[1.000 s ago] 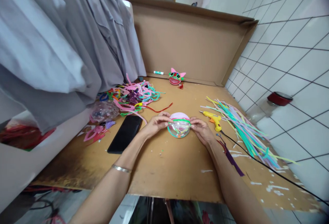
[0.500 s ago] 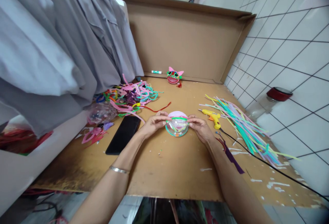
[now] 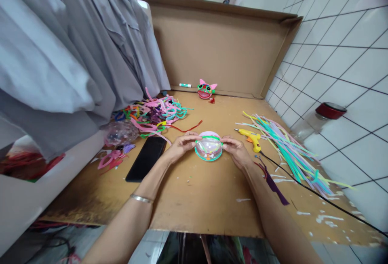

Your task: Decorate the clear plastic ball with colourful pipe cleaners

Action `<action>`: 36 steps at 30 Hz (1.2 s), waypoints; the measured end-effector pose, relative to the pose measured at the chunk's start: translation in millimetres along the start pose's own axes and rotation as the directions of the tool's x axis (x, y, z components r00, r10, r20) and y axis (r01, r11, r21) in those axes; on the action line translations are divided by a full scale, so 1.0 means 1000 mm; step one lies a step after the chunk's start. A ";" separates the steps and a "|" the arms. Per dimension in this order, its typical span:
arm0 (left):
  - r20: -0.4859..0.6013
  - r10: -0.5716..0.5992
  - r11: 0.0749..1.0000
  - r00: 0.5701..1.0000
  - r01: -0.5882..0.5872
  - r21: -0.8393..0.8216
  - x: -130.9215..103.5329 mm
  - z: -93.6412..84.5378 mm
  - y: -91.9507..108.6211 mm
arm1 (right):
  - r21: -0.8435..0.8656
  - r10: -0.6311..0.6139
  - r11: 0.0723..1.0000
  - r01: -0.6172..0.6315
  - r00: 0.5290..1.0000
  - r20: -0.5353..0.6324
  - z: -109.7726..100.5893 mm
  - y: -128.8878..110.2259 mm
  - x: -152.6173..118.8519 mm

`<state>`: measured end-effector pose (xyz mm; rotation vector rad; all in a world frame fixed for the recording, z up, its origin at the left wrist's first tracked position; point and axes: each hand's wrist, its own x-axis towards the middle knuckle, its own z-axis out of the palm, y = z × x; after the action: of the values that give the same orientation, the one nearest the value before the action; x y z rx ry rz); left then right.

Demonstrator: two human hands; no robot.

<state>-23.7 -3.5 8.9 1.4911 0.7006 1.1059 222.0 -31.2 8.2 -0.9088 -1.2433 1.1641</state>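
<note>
A clear plastic dome [image 3: 209,146] with a teal fuzzy rim and a green strip across its upper part is held between my two hands over the middle of the table. My left hand [image 3: 182,146] pinches it at the left side, near one end of the green strip. At the opposite side, the fingertips of my right hand [image 3: 235,149] are closed on it too. Pink and white show at its top and through the plastic. Just right of my right hand lies a yellow glue gun [image 3: 251,138] with a black cord.
Pipe cleaners [image 3: 285,147] lie bundled at the right, by a red-lidded jar [image 3: 321,118]. A black phone [image 3: 146,159] and a tangled pile of pipe cleaners [image 3: 160,108] are at the left. A finished pink-eared animal head [image 3: 205,90] and a glue stick [image 3: 185,85] stand near the cardboard wall [image 3: 218,46].
The dome has tilted slightly between my fingers, so less of its white-pink top shows. Both hands keep almost the same place and grip.
</note>
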 end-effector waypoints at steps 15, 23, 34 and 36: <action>-0.001 0.010 0.999 1.000 -0.010 -0.048 0.000 0.004 0.006 | 0.071 0.099 0.993 -0.097 0.995 -0.028 -0.001 -0.002 -0.001; 0.010 0.000 0.998 1.000 0.001 -0.056 0.001 0.005 0.006 | 0.032 0.102 0.994 -0.102 0.995 -0.012 -0.005 0.002 0.001; 0.005 0.014 1.000 1.000 -0.013 -0.027 0.001 0.004 0.005 | 0.053 0.121 0.991 -0.120 0.992 -0.019 -0.004 0.002 0.001; 0.000 0.004 0.999 1.000 -0.004 -0.042 0.000 0.004 0.005 | 0.052 0.113 0.992 -0.112 0.993 -0.018 -0.004 0.001 0.001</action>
<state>-20.7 -6.0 14.1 1.4579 0.6705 1.1168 225.7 -29.7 6.5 -0.9606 -1.1521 1.2671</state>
